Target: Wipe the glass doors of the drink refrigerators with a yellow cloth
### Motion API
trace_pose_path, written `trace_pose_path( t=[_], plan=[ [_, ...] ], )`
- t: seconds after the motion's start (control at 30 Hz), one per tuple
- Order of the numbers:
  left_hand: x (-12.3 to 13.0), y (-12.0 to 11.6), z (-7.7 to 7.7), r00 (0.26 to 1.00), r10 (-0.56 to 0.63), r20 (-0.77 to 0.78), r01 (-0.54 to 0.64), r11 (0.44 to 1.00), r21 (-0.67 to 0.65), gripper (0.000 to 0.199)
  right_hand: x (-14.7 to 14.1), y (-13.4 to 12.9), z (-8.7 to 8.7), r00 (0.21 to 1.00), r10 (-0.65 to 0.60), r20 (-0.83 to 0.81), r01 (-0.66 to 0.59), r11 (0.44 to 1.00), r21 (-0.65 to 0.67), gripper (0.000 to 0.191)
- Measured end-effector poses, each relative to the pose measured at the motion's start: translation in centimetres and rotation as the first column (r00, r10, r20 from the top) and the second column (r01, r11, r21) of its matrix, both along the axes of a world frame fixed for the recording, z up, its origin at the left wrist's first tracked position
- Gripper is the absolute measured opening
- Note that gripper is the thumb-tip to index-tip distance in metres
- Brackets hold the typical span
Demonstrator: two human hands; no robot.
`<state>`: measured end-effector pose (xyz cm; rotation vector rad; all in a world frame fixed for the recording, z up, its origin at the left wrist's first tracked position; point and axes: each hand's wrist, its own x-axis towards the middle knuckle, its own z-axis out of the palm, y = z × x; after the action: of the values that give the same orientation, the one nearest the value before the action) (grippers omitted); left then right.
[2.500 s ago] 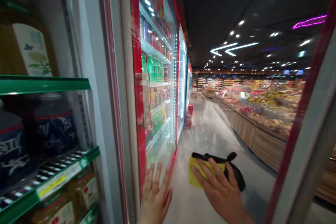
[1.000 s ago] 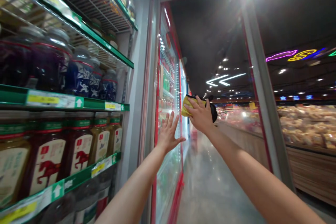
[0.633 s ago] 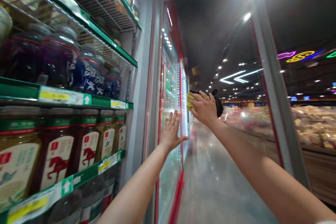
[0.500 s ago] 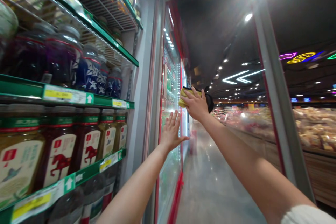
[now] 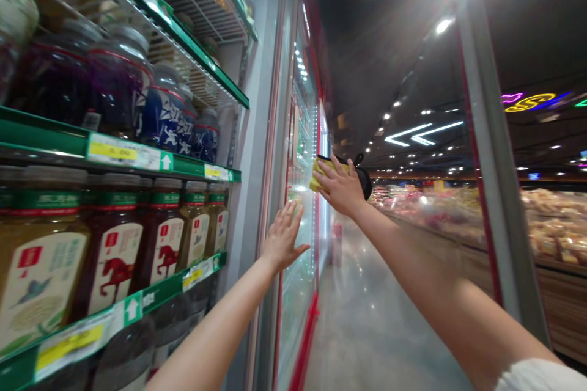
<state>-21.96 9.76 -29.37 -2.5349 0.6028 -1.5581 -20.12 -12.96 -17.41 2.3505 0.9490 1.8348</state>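
Note:
My right hand (image 5: 340, 186) presses a yellow and black cloth (image 5: 320, 175) flat against the glass door (image 5: 389, 293), its fingers spread over the yellow side. A black part of the cloth shows past the hand on the right. Lower and to the left, my left hand (image 5: 282, 238) is raised with its fingers stretched and thumb out, holding nothing. It is near the hinge-side edge of the door; whether it touches the glass I cannot tell.
Shelves at the left hold juice bottles (image 5: 117, 250) and dark purple bottles (image 5: 117, 82) behind green price rails (image 5: 68, 134). The door frame (image 5: 499, 153) stands at the right. Beyond the glass are another red-edged cooler (image 5: 298, 330) and packaged goods (image 5: 553, 220).
My left hand has moved left and slightly down, farther from my right hand. The right hand and cloth have barely shifted. The shelves appear slightly farther right in view.

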Motion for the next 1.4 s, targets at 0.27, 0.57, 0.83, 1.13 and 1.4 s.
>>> trace_pose_path(
  t=[0.27,0.57,0.83,1.13,1.4],
  plan=[
    [0.0,0.8,0.2,0.999,0.028,0.032,-0.028,1.000,0.012,0.113,-0.8,-2.1,1.1,0.996,-0.090,0.002,0.090,0.992,0.089,0.039],
    [-0.1,1.1,0.8,0.999,0.046,0.003,-0.046,0.998,0.031,0.116,-0.5,1.3,-1.5,0.995,0.099,-0.027,-0.102,0.979,-0.179,0.035],
    [-1.1,2.2,1.4,0.997,0.081,0.001,-0.080,0.994,0.080,0.118,-0.6,3.9,1.9,0.996,0.063,-0.063,-0.057,0.994,0.095,0.038],
    [-0.7,2.8,1.4,0.997,0.077,0.013,-0.078,0.995,0.063,0.120,-0.1,2.5,-1.0,0.985,0.170,-0.031,-0.173,0.973,-0.154,0.033],
    [-0.6,2.9,1.3,0.996,0.089,0.018,-0.090,0.993,0.075,0.120,0.5,6.5,0.6,0.990,0.123,-0.066,-0.126,0.991,-0.039,0.040]
  ],
)
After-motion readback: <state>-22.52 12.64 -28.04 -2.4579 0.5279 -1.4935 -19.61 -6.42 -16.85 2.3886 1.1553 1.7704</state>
